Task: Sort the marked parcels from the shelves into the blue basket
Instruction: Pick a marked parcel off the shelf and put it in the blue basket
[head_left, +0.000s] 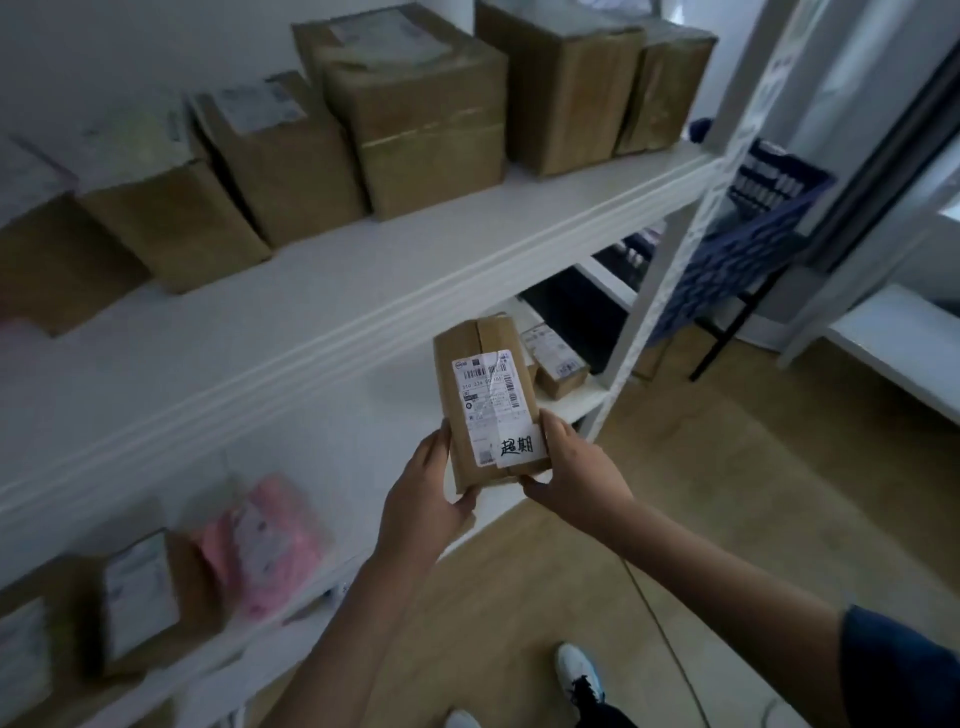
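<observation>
I hold a small brown cardboard parcel (480, 364) in front of the white shelves (363, 291), in the middle of the head view. It bears a white shipping label and a white sticker with black handwritten characters at its lower right. My left hand (423, 488) grips its lower left edge, and my right hand (569, 467) grips its lower right corner beside the sticker. The blue basket (748, 228) stands tilted on a dark stand beyond the shelf's right upright.
Several brown boxes (415, 114) line the upper shelf. Lower shelves hold a pink bag (265, 545), a labelled box (140, 592) and a small box (558, 364). A white bench (898, 348) stands at the right. Wooden floor and my shoes (579, 670) lie below.
</observation>
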